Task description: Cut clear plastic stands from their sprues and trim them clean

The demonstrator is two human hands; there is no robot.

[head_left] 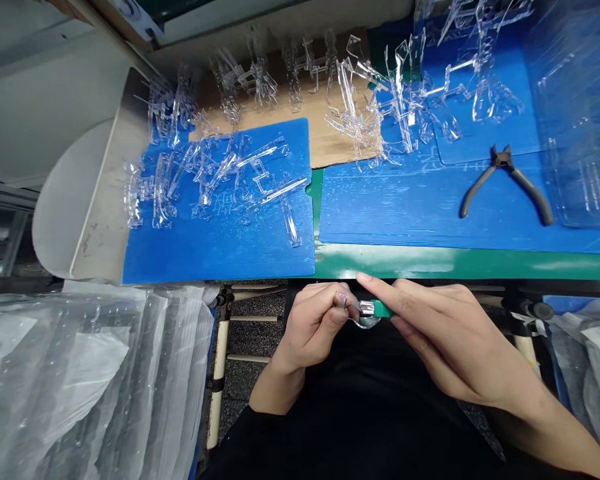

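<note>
Left hand (311, 325) pinched clear plastic part (368, 323); right hand (443, 328) gripped green metal-tipped tool (381, 309); steady pinch, light contact seemed advisable.

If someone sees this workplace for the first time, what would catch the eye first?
Probably the many clear plastic parts, scattered over the blue sheets and the cardboard. Next, the dark pliers, lying with splayed handles on blue at the right. Then, by the green table edge, the left hand pinches a clear piece and the right hand holds a green tool with a metal end.
</note>
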